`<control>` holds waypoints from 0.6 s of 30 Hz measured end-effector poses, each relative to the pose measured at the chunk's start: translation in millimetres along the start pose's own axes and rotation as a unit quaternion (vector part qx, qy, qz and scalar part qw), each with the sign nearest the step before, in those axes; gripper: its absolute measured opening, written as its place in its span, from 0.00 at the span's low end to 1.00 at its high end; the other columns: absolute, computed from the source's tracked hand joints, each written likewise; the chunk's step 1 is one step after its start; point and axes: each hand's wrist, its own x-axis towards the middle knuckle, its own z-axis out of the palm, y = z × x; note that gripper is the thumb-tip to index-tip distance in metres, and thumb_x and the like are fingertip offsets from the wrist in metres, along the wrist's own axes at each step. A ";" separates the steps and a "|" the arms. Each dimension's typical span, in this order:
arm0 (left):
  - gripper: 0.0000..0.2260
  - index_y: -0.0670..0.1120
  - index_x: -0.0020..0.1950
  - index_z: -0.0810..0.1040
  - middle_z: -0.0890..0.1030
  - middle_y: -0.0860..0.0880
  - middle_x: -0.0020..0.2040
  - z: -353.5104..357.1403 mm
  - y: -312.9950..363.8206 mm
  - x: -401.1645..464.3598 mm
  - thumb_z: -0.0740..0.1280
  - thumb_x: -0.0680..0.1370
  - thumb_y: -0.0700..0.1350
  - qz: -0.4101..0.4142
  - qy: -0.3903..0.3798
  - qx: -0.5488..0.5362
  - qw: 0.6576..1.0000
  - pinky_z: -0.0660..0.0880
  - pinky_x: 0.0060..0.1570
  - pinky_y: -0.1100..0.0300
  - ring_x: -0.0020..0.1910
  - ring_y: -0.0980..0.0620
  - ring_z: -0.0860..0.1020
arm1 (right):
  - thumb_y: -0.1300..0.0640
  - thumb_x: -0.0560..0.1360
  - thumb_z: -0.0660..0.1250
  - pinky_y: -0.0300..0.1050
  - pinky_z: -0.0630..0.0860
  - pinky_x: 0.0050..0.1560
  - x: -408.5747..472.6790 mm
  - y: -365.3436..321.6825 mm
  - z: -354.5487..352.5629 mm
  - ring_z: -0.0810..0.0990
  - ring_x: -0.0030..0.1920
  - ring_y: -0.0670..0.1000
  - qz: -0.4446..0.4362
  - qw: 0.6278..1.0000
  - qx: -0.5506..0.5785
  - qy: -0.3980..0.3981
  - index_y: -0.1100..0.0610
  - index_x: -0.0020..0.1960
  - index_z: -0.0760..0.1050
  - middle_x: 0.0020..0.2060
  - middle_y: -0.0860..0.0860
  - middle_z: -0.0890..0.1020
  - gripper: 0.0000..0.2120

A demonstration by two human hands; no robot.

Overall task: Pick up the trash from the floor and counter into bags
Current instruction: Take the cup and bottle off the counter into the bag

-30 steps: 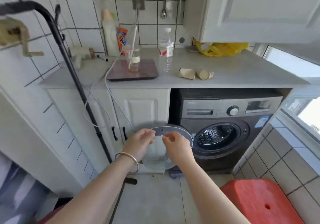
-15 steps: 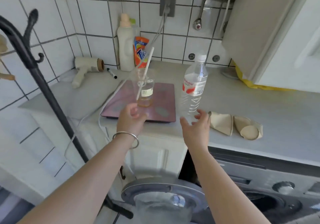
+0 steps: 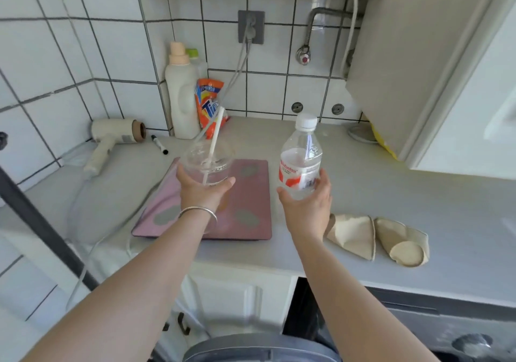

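Observation:
My left hand (image 3: 201,191) grips a clear plastic cup (image 3: 208,159) with a white straw (image 3: 213,138) in it, held over the pink scale (image 3: 251,199). My right hand (image 3: 305,202) is wrapped around the lower part of a clear water bottle (image 3: 301,160) with a white cap and a red and white label. Two crushed beige paper cups (image 3: 354,234) (image 3: 402,241) lie on the grey counter (image 3: 405,194) to the right of my right hand.
At the back stand a white detergent bottle (image 3: 181,96), an orange packet (image 3: 208,101), a cream hair dryer (image 3: 111,141) and a black marker (image 3: 159,144). A yellow bag (image 3: 381,138) shows under the wall cabinet (image 3: 446,68). A black pole (image 3: 42,227) slants at the left. The washing machine door (image 3: 259,350) is below.
My hands rose from near the washing machine door to the counter. The left hand closed around the cup and the right hand closed around the bottle.

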 end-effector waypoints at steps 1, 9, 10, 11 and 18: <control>0.49 0.55 0.71 0.52 0.74 0.51 0.62 0.3 1.2 0.2 0.79 0.58 0.53 -0.005 -0.001 0.004 1.000 0.76 0.59 0.47 0.57 0.45 0.79 | 0.51 0.66 0.74 0.42 0.65 0.61 -0.2 -1.6 -1.0 0.69 0.66 0.52 -0.001 1.000 0.019 0.001 0.55 0.72 0.60 0.66 0.50 0.71 0.39; 0.34 0.48 0.59 0.65 0.77 0.51 0.51 -26.4 15.9 -34.2 0.79 0.60 0.50 0.069 -0.049 -0.013 0.996 0.82 0.47 0.48 0.48 0.47 0.82 | 0.48 0.68 0.72 0.43 0.69 0.52 -32.5 -31.9 -32.5 0.73 0.56 0.49 -0.033 0.998 0.048 0.009 0.55 0.66 0.64 0.53 0.45 0.69 0.32; 0.33 0.48 0.59 0.65 0.77 0.50 0.51 -34.7 16.9 -43.2 0.79 0.61 0.50 0.072 -0.058 -0.013 0.996 0.82 0.47 0.49 0.49 0.47 0.82 | 0.48 0.67 0.72 0.44 0.70 0.52 -42.6 -35.9 -38.3 0.73 0.56 0.49 -0.035 0.998 0.047 0.008 0.55 0.66 0.64 0.53 0.45 0.69 0.32; 0.34 0.48 0.59 0.65 0.78 0.49 0.53 -43.7 17.5 -53.8 0.78 0.60 0.51 0.078 -0.067 -0.019 0.994 0.82 0.46 0.52 0.50 0.47 0.82 | 0.47 0.67 0.72 0.45 0.71 0.53 -54.5 -39.3 -44.4 0.73 0.56 0.49 -0.036 0.998 0.045 0.007 0.54 0.66 0.63 0.53 0.45 0.69 0.32; 0.25 0.47 0.53 0.63 0.71 0.55 0.42 -128.2 -1.2 -164.7 0.77 0.66 0.47 0.120 -0.124 -0.020 0.985 0.72 0.42 0.63 0.43 0.55 0.73 | 0.47 0.69 0.71 0.44 0.70 0.52 -190.3 -42.3 -94.4 0.73 0.57 0.49 -0.012 0.999 0.017 -0.033 0.52 0.69 0.60 0.60 0.47 0.71 0.34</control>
